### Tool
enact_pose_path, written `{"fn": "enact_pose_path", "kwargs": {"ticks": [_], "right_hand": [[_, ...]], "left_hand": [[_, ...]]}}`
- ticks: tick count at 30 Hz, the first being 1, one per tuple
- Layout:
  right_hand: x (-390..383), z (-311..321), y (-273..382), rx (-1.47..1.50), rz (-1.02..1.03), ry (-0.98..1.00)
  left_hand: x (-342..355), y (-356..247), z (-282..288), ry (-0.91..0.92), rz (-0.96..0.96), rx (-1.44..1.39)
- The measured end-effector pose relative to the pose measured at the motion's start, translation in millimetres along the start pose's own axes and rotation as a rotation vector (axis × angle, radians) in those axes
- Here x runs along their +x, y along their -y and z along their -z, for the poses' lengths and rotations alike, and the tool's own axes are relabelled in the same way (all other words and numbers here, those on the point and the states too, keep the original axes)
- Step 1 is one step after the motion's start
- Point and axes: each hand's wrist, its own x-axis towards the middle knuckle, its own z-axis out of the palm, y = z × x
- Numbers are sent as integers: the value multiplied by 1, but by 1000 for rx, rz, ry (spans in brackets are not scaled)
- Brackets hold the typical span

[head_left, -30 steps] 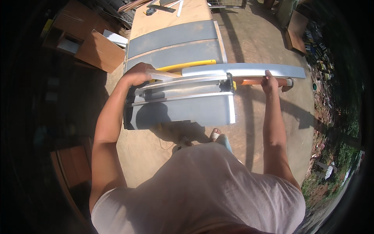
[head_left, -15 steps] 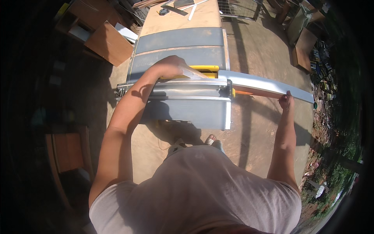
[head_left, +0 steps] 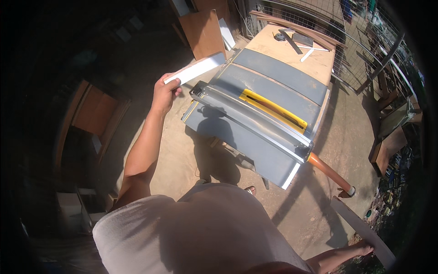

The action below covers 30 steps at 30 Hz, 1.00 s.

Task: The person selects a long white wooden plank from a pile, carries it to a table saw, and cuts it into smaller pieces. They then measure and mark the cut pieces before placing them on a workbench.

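My left hand grips one end of a short white-faced board strip, raised in the air beyond the left side of the table saw. Low at the right, my right hand is closed on the edge of a longer, greyish board strip, well apart from the saw. A metal rip fence lies across the grey saw top, near a long yellow insert plate. An orange tube juts out from the fence's right end.
Behind the saw top is a pale wooden board carrying a dark try square and small offcuts. A brown panel leans at the far left. Wire mesh stands behind. Wood scraps lie at the right.
My left hand has left the fence, lifting the short strip off to the left. My right hand has swung the long strip away from the saw, down and right. The view has turned left.
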Motion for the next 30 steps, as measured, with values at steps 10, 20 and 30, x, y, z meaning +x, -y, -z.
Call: {"fn": "enact_pose_path", "kwargs": {"ticks": [10, 20, 30], "right_hand": [[-109, 361, 268, 1210, 28, 570], [-463, 490, 428, 1502, 583, 1406], [-798, 718, 718, 1663, 958, 1471]], "left_hand": [[-104, 138, 361, -1144, 473, 69], [-324, 257, 608, -892, 433, 676], [-99, 112, 651, -436, -199, -192]]}}
